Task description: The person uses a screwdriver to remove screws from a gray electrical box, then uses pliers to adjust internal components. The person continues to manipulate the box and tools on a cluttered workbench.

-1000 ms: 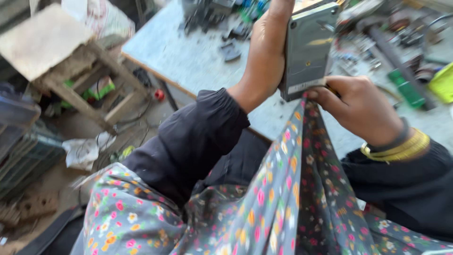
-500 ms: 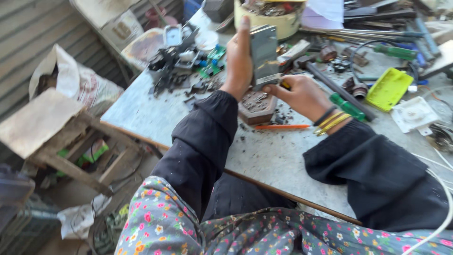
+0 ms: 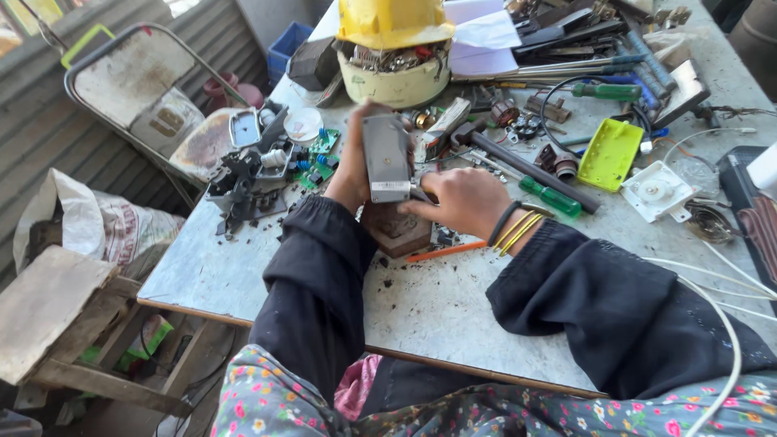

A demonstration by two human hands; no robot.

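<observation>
The grey worktable serves as the landmark; its near edge meets the person's flowered lap, and dark crumbs speckle the bare top just beyond that edge; toward the table's middle the left hand wraps the back of an upright grey metal box, while the right hand pinches its lower end, fingers closed on it; the box stands over a brown block resting on the table, with an orange pencil lying beside the block; further in, a green-handled screwdriver and a lime plastic cover lie right of centre, circuit boards left of centre; at the table's far end sits a yellow hard hat atop a cream bowl; off the table's left side stand a wooden stool, a white sack and a folding chair against a corrugated wall.
</observation>
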